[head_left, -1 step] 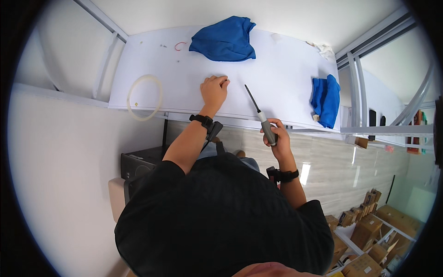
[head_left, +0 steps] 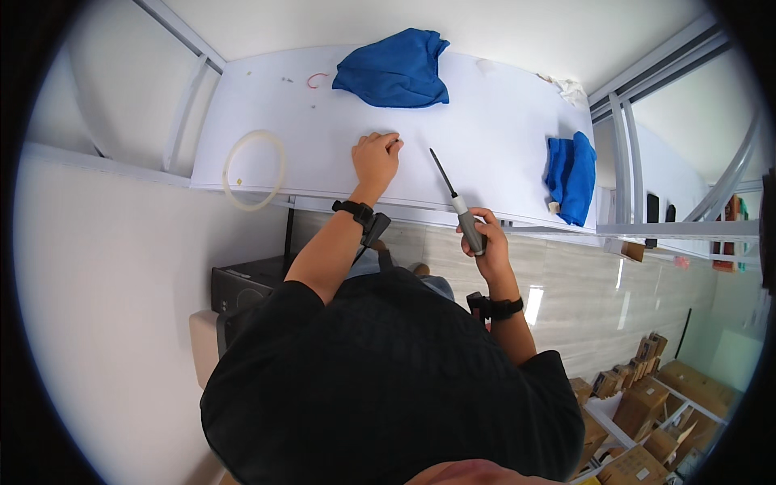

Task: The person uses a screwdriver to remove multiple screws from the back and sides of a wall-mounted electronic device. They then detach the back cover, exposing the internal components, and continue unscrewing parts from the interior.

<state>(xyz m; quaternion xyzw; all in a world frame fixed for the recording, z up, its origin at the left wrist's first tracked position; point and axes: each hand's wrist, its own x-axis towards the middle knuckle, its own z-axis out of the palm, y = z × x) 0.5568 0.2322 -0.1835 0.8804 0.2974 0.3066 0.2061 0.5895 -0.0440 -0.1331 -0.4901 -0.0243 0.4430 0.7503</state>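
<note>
A screwdriver (head_left: pixel 470 229) with a grey and white handle and a long dark shaft is in my right hand (head_left: pixel 491 246). Its shaft points up and to the left over the white table (head_left: pixel 501 113), with the handle at the front edge. My left hand (head_left: pixel 375 162) rests on the table to the left of the screwdriver's tip, its fingers pinched together. Something small and dark shows at those fingertips, too small to name. Just beyond this hand lies a blue cloth (head_left: pixel 396 73), bunched up. Both wrists wear black straps with small devices.
On the table's left lies a pale ring (head_left: pixel 281 158), jutting over the front edge. A red loop of wire (head_left: pixel 317 79) and several tiny parts are behind it. Another blue cloth (head_left: pixel 572 178) and crumpled white material (head_left: pixel 570 89) lie at the right. Cardboard boxes (head_left: pixel 643 404) fill shelving at lower right.
</note>
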